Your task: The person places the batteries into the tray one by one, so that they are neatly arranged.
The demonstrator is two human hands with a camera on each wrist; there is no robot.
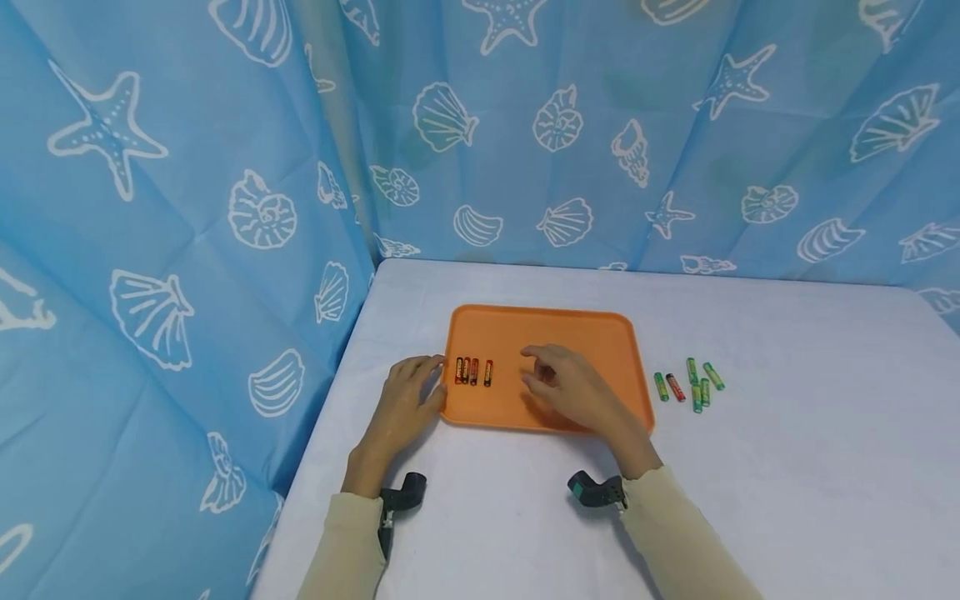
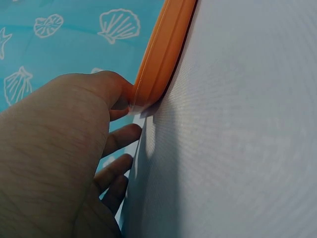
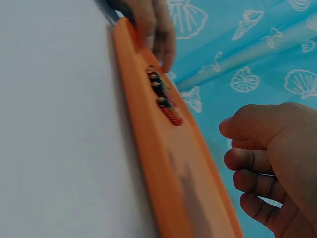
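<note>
An orange tray (image 1: pixel 555 325) lies on the white-covered table. Inside its left part several red-and-black batteries (image 1: pixel 474 372) stand in a row, side by side and lengthwise away from me; they show in the right wrist view too. My left hand (image 1: pixel 401 408) rests at the tray's left rim, its thumb (image 2: pixel 121 91) touching the corner and its other fingers loosely bent. Over the middle of the tray hovers my right hand (image 1: pixel 573 387), fingers loosely curved, with nothing between thumb and fingers.
Right of the tray lie several green batteries (image 1: pixel 697 397) and one red battery (image 1: pixel 676 387), scattered on the white cloth (image 1: pixel 810 450). A blue curtain (image 1: pixel 510 167) with shell prints hangs behind the table and along its left side.
</note>
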